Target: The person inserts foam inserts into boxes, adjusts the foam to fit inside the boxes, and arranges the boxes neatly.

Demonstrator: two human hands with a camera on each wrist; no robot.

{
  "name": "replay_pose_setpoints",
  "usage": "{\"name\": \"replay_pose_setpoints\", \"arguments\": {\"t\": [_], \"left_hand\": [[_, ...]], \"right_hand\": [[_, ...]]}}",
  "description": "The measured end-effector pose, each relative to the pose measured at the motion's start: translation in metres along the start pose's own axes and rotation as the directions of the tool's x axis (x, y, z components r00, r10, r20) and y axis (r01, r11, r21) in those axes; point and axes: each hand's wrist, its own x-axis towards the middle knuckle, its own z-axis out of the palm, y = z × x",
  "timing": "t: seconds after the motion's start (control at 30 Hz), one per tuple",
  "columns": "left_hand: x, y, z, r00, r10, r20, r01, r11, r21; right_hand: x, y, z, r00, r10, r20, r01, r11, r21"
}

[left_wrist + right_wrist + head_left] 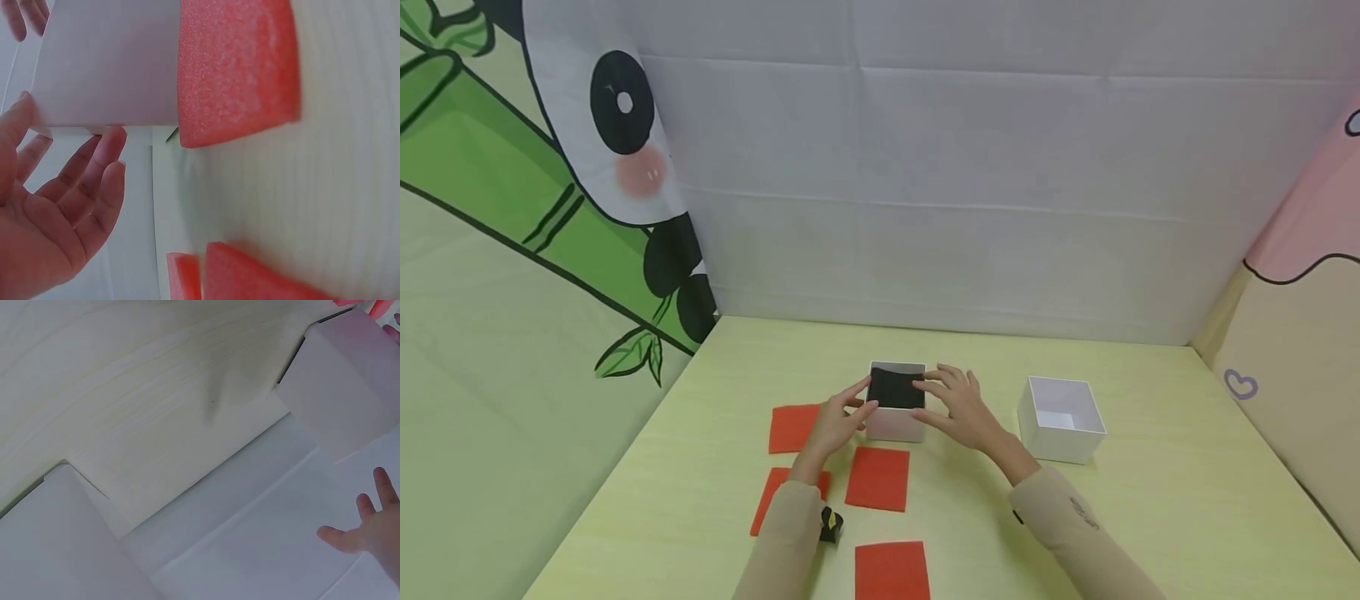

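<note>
A white box (895, 423) stands near the middle of the table with a black, flat, sheet-like piece (895, 388) in its opening. My left hand (833, 427) is at the box's left side. In the left wrist view, its thumb and fingertips touch the box wall (112, 69), the fingers loosely bent. My right hand (961, 410) is at the box's right edge, fingers spread, tips close to the black piece. The right wrist view shows that hand (369, 537) with separated fingers and nothing held; whether it touches the black piece cannot be told.
Another white box (1063, 437) stands to the right, its top uncovered. Several red foam squares, such as this one (877, 478), lie in front and to the left. A small black-and-yellow item (831, 525) shows beside the left sleeve. A white cloth (925, 208) rises behind the table.
</note>
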Motion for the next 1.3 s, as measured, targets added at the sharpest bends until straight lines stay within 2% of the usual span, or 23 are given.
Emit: {"name": "replay_pose_setpoints", "arguments": {"t": [0.4,0.7,0.93,1.3], "left_hand": [[-0.002,0.005,0.000,0.999,0.028,-0.023,-0.027,0.999,0.030],[-0.005,0.009,-0.001,0.999,0.033,-0.036,-0.030,0.996,0.085],[-0.012,0.016,-0.003,0.997,0.049,-0.053,-0.043,0.993,0.112],[-0.020,0.029,-0.004,0.983,0.140,-0.116,-0.127,0.986,0.112]], "right_hand": [[-0.014,-0.001,-0.017,0.997,-0.014,-0.071,0.017,0.999,0.043],[-0.028,-0.004,-0.027,0.994,-0.046,-0.103,0.055,0.994,0.089],[-0.038,-0.006,-0.033,0.994,-0.040,-0.102,0.053,0.991,0.126],[-0.052,-0.007,-0.037,0.995,-0.009,-0.099,0.024,0.987,0.158]]}}
